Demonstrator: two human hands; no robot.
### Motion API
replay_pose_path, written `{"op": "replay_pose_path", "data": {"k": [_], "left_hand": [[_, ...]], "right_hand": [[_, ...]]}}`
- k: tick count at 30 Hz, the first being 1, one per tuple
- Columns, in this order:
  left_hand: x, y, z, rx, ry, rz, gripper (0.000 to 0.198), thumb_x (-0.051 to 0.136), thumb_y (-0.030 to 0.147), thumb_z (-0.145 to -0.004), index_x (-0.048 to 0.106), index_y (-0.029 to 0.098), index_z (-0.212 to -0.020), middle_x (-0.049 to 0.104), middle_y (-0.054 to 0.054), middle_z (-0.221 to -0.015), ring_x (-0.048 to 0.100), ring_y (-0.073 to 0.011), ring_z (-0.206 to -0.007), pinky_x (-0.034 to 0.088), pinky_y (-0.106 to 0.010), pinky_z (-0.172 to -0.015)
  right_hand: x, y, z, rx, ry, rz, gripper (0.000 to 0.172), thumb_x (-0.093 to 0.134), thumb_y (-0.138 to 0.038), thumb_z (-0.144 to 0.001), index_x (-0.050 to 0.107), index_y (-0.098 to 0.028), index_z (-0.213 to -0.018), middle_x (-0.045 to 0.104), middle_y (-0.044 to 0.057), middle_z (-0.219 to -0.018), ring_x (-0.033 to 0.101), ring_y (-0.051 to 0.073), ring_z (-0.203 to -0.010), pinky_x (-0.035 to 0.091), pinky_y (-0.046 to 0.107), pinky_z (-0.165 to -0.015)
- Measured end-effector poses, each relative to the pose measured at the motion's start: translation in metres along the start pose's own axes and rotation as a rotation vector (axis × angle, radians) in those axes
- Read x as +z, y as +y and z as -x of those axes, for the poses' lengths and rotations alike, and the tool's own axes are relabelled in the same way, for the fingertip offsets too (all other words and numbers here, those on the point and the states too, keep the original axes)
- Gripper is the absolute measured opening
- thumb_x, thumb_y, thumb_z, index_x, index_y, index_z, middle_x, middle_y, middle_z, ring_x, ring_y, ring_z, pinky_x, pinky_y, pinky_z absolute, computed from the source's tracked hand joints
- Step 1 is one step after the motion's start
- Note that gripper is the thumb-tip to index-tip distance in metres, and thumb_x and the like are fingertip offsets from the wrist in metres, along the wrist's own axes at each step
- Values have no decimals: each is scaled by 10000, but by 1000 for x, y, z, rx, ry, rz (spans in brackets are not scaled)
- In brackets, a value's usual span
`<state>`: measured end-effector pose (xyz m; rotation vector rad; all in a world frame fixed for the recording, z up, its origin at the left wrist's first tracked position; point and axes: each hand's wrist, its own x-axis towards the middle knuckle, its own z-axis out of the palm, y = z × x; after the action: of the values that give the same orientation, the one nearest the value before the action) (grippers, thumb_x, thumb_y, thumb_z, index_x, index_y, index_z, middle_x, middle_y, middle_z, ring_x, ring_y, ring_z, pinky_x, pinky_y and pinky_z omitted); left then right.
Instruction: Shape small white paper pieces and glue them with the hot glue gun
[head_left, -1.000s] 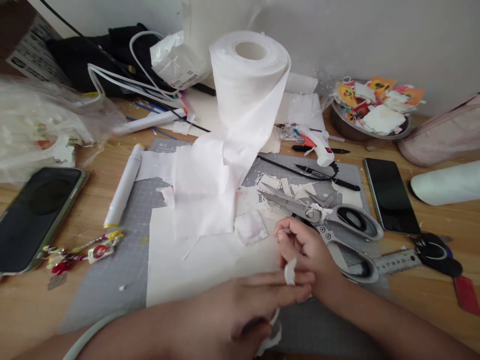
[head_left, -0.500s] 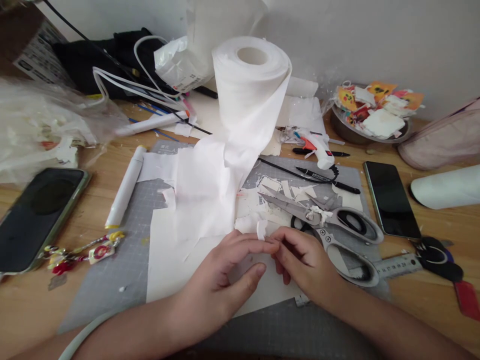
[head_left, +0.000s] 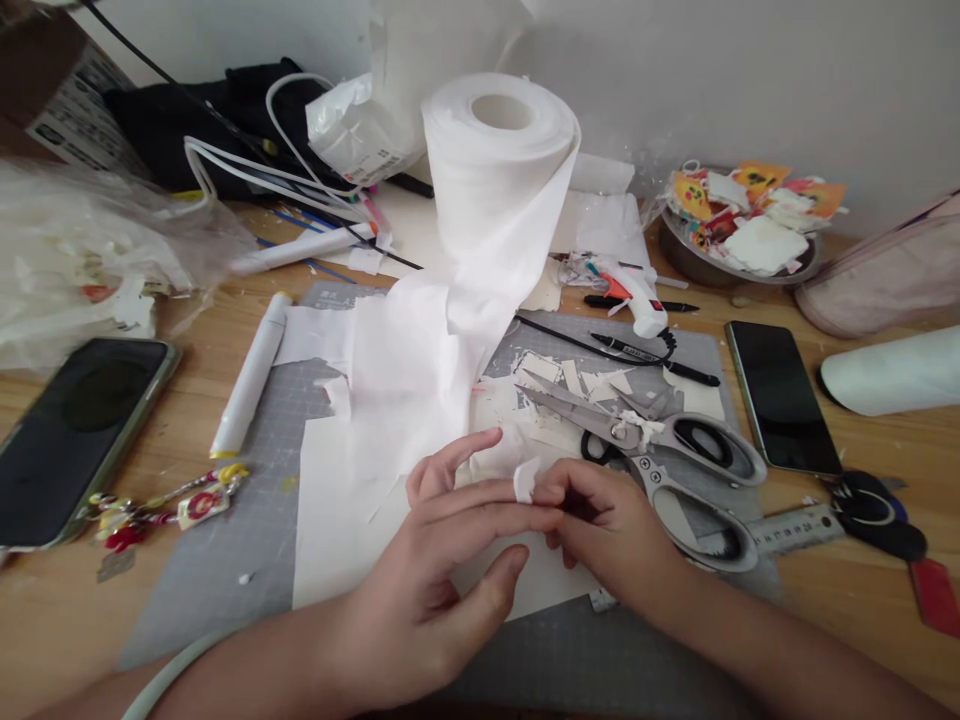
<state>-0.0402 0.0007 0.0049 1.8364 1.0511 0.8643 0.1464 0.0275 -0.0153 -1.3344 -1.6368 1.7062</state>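
My left hand (head_left: pixel 450 560) has its fingers stretched out and apart, with one finger raised. A small white strip that looks like paper (head_left: pixel 526 481) sits across a finger near its tip. My right hand (head_left: pixel 611 515) is closed in a pinch at the left fingertips, beside that strip. What lies inside the pinch is hidden. Under both hands is a cream sheet of paper (head_left: pixel 337 560). A length of white tissue (head_left: pixel 409 390) comes off an upright roll (head_left: pixel 480 190) and lies over the sheet's far part. Large grey scissors (head_left: pixel 577 408) rest close to my right hand.
Paper scraps (head_left: pixel 544 368) lie on a grey cutting mat (head_left: pixel 225 560). A white glue gun (head_left: pixel 643 300) stands behind them. Phones lie left (head_left: pixel 82 430) and right (head_left: pixel 784 395). A metal bowl (head_left: pixel 686 252) holds packets. A white marker (head_left: pixel 251 375) and a ruler (head_left: pixel 795 528) flank the work.
A finger of my left hand has lifted away from the others, and the strip shows a bit lower. My right hand stays at the left fingertips.
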Motion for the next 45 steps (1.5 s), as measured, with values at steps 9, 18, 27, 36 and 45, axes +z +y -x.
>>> {"op": "replay_pose_path", "data": {"k": [9, 18, 27, 36, 45], "left_hand": [[4, -1, -4, -150, 83, 300, 424, 443, 41, -859, 588, 334, -1128, 673, 20, -907, 573, -129, -1021, 436, -233, -882], [9, -2, -5, -373, 59, 499, 371, 523, 117, -838, 566, 263, -1176, 689, 8, -809, 630, -117, -716, 437, -315, -895], [9, 2, -6, -538, 20, 660, 518, 496, 190, -850, 373, 223, -1352, 660, -31, -883, 628, -136, -836, 460, -277, -844], [17, 0, -3, -634, -82, 846, 690, 543, 217, -823, 186, 211, -1414, 606, 16, -766, 546, -105, -750, 422, -240, -754], [14, 0, -7, -645, -32, 792, 281, 524, 319, -838, 436, 202, -1078, 553, 19, -692, 509, -120, -661, 424, -248, -625]], "right_hand": [[-2, 0, -3, -40, -7, 17, 174, 486, -216, -861, 636, -167, -787, 578, -15, -615, 516, 64, -444, 446, 175, -444], [-2, -4, -2, 10, 31, -82, 116, 532, -210, -827, 635, -178, -871, 592, -26, -595, 525, 68, -454, 446, 174, -441], [-1, -2, -1, -175, 52, 69, 184, 523, -167, -800, 654, -179, -928, 655, 49, -856, 582, 95, -596, 482, 191, -505], [1, -6, -2, -296, -15, 188, 90, 584, -96, -735, 605, -172, -780, 591, 2, -717, 527, 93, -615, 443, 196, -564], [-2, -5, -1, -197, 20, 140, 112, 530, -87, -768, 582, -178, -728, 557, -23, -680, 492, 74, -589, 384, 165, -522]]}}
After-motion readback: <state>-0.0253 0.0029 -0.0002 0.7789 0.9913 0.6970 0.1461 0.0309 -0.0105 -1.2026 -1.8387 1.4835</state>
